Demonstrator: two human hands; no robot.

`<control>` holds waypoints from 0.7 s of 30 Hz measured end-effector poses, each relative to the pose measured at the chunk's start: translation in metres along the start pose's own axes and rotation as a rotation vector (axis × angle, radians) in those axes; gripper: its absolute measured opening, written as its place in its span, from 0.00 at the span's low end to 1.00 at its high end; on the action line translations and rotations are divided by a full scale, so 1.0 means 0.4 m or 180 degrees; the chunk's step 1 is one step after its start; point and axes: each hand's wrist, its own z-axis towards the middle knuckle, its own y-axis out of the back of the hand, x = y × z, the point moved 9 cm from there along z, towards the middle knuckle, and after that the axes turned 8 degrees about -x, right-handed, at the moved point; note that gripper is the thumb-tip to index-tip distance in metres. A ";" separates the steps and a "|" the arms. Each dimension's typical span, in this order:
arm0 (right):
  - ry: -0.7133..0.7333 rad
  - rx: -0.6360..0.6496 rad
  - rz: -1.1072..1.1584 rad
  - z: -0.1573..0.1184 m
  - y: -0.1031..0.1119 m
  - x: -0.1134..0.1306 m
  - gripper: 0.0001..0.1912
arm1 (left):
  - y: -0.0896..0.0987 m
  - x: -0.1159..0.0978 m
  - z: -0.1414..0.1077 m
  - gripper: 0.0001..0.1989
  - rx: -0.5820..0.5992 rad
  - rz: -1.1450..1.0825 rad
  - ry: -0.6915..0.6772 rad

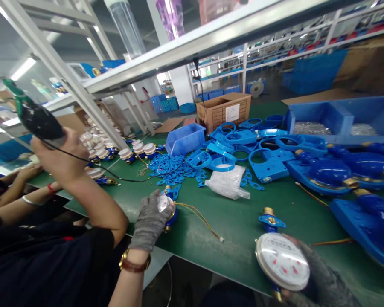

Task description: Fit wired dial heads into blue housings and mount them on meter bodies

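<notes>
My left hand [149, 221], in a grey knit glove with a wristwatch above it, grips a blue-bodied water meter [164, 204] with a thin orange wire [200, 221] trailing to the right. My right hand [320, 273], also gloved, holds a second water meter [282, 261] with its white dial facing up; the glove hides part of its rim. A blue and brass meter part [271, 221] stands on the green mat between my hands. To the left, a co-worker's bare hand [56, 157] raises a black and green electric screwdriver [38, 121].
The green work mat [237, 251] holds blue plastic meter covers [269, 166], a heap of blue plastic rings [174, 169], a plastic bag [227, 182] and a row of meters [137, 149]. Behind stand a blue bin [185, 138], a cardboard box [224, 111] and a metal shelf frame [67, 81].
</notes>
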 end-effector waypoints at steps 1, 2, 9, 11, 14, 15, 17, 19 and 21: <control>-0.0012 -0.0013 0.0003 -0.002 0.000 -0.001 0.36 | -0.006 -0.006 -0.031 0.33 0.0021 -0.0065 -0.0034; -0.0034 -0.0029 0.0011 -0.006 -0.001 -0.003 0.36 | -0.017 -0.014 -0.061 0.34 0.0039 -0.0156 -0.0083; -0.0384 -0.0066 0.0134 -0.045 -0.020 -0.036 0.40 | -0.078 -0.151 -0.191 0.29 -0.0442 -0.1185 -0.1089; -0.0366 -0.0117 0.0125 -0.047 -0.024 -0.033 0.41 | -0.089 -0.194 -0.201 0.28 -0.0388 -0.1369 -0.1297; -0.0437 -0.0148 0.0287 -0.040 -0.042 -0.025 0.42 | -0.092 -0.230 -0.201 0.29 -0.0227 -0.1510 -0.1414; -0.0511 -0.0139 0.0385 -0.037 -0.053 -0.025 0.42 | -0.093 -0.237 -0.198 0.30 -0.0109 -0.1514 -0.1449; -0.0637 -0.0169 0.0603 -0.027 -0.073 -0.023 0.42 | -0.090 -0.248 -0.187 0.31 0.0148 -0.1478 -0.1523; -0.0737 -0.0158 0.0783 -0.016 -0.095 -0.023 0.42 | -0.069 -0.266 -0.165 0.27 0.0204 -0.1398 -0.1630; -0.0795 -0.0143 0.0871 -0.005 -0.113 -0.027 0.42 | -0.044 -0.304 -0.134 0.23 0.0153 -0.1238 -0.1833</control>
